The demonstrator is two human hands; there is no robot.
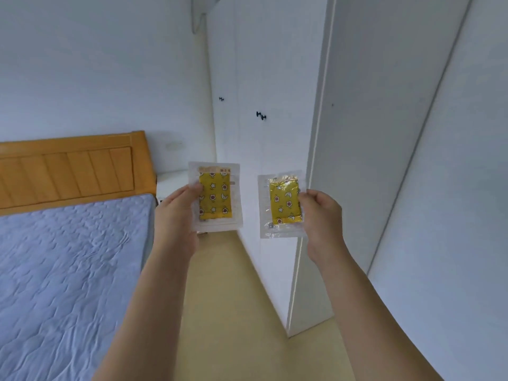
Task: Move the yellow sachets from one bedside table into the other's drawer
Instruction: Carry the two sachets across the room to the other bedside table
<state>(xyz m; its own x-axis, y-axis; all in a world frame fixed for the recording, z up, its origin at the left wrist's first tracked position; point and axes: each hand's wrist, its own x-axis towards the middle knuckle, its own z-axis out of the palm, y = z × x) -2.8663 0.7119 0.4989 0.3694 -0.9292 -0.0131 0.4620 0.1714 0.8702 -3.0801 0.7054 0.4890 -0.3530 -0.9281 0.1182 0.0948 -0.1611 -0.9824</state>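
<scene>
Two yellow sachets are held up in the air, side by side and apart, each sealed in a clear wrapper. The left sachet (215,197) is gripped along its left edge by the left hand (178,215), thumb in front. The right sachet (283,204) is pinched at its right edge by the right hand (320,215). A bed (68,270) with a wooden headboard (71,169) is seen at left; white wardrobe doors (264,78) at right.
</scene>
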